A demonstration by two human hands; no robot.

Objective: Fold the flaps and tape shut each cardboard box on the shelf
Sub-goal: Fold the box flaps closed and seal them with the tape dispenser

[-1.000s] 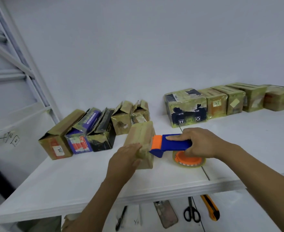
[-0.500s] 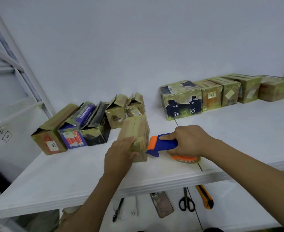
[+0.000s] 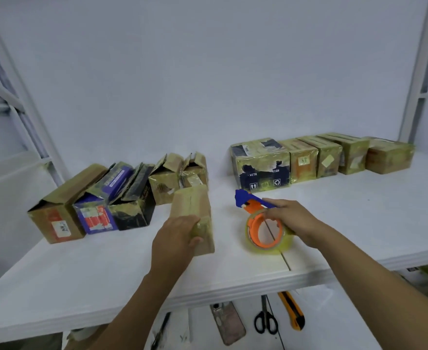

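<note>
Cardboard box (image 3: 192, 218) in hand stands near the front of the white shelf (image 3: 359, 223), centre-left, flaps folded down with a centre seam visible on top. Left hand (image 3: 176, 236) is closed on its near end, fingers wrapped over a glossy taped patch. Right hand (image 3: 287, 218) grips a blue-and-orange tape dispenser (image 3: 261, 223) carrying a clear tape roll, held just right of the box and clear of it.

Far right: a row of five boxes (image 3: 319, 157) stands closed and glossy with tape; judged finished. Far left: a group of five boxes (image 3: 112, 198) leans together, several with flaps up or ends open; judged outstanding.

Assessment: roughly half complete. Whether the held box's top seam is taped cannot be determined.

Below the shelf lie scissors (image 3: 264, 322), a utility knife (image 3: 292, 311) and a phone (image 3: 228, 322).
</note>
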